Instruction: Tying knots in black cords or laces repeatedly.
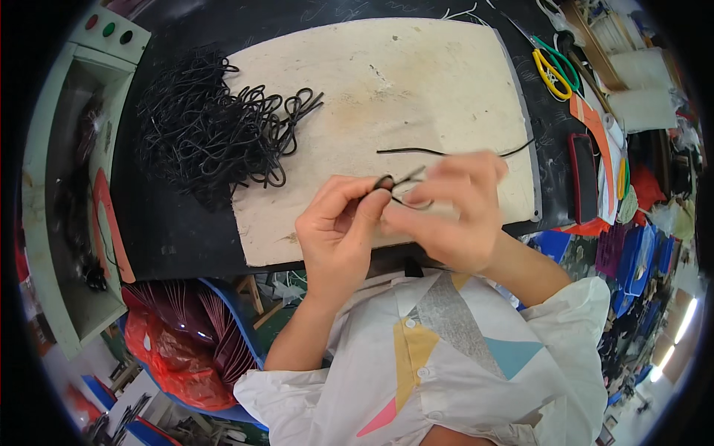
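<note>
Between the thumb and fingers of my left hand (pixel 335 230) is a thin black cord (pixel 384 181), bent into a small loop with ends sticking out to the right. My right hand (pixel 461 215) is close beside it, its fingers smeared by motion, so whether they grip the cord is unclear. Both hands are above the near part of a worn cream board (pixel 372 104). Another black cord (pixel 405 152) stretches across the board behind my right hand. To the left, a large tangled heap of black cords (pixel 201 134), some tied in loops, overlaps the board's edge.
Scissors with yellow and green handles (pixel 552 74) lie at the far right of the black table (pixel 163 245). Nearer is a dark red phone-like object (pixel 583 178). A grey metal box (pixel 67 320) stands at the left, above a blue bin (pixel 249 327) with red plastic inside.
</note>
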`<state>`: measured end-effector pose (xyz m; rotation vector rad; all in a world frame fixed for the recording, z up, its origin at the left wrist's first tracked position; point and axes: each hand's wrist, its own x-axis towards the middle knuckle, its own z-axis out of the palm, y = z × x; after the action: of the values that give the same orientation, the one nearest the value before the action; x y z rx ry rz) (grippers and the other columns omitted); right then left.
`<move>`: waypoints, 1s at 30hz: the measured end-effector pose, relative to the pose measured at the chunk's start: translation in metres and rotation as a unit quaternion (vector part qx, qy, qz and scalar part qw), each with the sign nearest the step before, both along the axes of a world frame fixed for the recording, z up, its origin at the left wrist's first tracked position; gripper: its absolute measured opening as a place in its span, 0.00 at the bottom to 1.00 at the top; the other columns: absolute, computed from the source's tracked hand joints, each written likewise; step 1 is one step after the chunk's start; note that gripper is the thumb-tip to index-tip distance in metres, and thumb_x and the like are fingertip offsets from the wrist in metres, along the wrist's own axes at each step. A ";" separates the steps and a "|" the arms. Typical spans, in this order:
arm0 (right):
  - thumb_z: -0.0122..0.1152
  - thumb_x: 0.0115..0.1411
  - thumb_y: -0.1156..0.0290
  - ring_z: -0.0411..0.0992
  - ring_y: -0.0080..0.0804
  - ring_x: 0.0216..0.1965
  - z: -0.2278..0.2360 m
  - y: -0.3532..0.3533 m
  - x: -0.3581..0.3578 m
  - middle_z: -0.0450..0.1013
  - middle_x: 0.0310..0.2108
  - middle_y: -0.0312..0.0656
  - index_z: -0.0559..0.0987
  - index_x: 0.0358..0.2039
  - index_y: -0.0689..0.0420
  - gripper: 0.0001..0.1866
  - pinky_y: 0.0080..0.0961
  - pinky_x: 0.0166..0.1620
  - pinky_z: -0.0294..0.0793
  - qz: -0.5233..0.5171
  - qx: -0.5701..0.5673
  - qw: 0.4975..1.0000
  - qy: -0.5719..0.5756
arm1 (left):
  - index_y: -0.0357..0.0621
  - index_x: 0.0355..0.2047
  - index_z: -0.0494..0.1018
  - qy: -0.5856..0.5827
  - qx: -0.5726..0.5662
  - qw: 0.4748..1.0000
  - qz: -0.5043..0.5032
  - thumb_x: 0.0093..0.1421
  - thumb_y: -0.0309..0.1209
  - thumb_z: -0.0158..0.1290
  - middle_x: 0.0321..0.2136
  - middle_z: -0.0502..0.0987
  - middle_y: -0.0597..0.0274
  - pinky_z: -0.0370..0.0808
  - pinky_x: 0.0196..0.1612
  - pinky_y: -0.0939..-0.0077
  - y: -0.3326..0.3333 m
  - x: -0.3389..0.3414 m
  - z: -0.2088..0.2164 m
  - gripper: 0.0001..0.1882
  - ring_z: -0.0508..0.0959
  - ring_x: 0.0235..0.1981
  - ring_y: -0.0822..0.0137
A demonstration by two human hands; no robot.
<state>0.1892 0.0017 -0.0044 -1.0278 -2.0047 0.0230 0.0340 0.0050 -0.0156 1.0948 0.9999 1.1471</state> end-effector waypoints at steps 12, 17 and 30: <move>0.60 0.50 0.75 0.67 0.18 0.28 0.015 -0.002 0.003 0.72 0.24 0.34 0.76 0.25 0.62 0.04 0.19 0.32 0.66 0.079 -0.522 0.744 0.410 | 0.30 0.33 0.72 -0.050 -0.108 0.986 -0.117 0.52 0.18 0.52 0.26 0.74 0.61 0.70 0.30 0.86 -0.004 -0.012 0.009 0.07 0.73 0.27 0.76; 0.59 0.51 0.74 0.68 0.19 0.29 0.011 -0.007 0.008 0.72 0.25 0.36 0.75 0.27 0.63 0.05 0.18 0.32 0.67 0.104 -0.372 0.883 0.266 | 0.30 0.30 0.73 -0.014 -0.092 0.988 -0.123 0.50 0.17 0.52 0.26 0.75 0.59 0.71 0.30 0.87 -0.004 -0.013 0.017 0.05 0.74 0.26 0.76; 0.55 0.50 0.79 0.71 0.28 0.26 0.019 -0.009 0.018 0.72 0.24 0.41 0.76 0.29 0.62 0.05 0.19 0.30 0.69 0.089 -0.465 0.869 0.144 | 0.31 0.29 0.72 0.100 -0.043 0.984 -0.139 0.45 0.16 0.57 0.25 0.75 0.58 0.72 0.30 0.85 0.006 -0.019 0.019 0.09 0.75 0.26 0.74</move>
<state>0.2070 -0.0069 0.0147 -1.2900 -1.7777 1.2721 0.0155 0.0109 0.0038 1.2529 1.0052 0.7732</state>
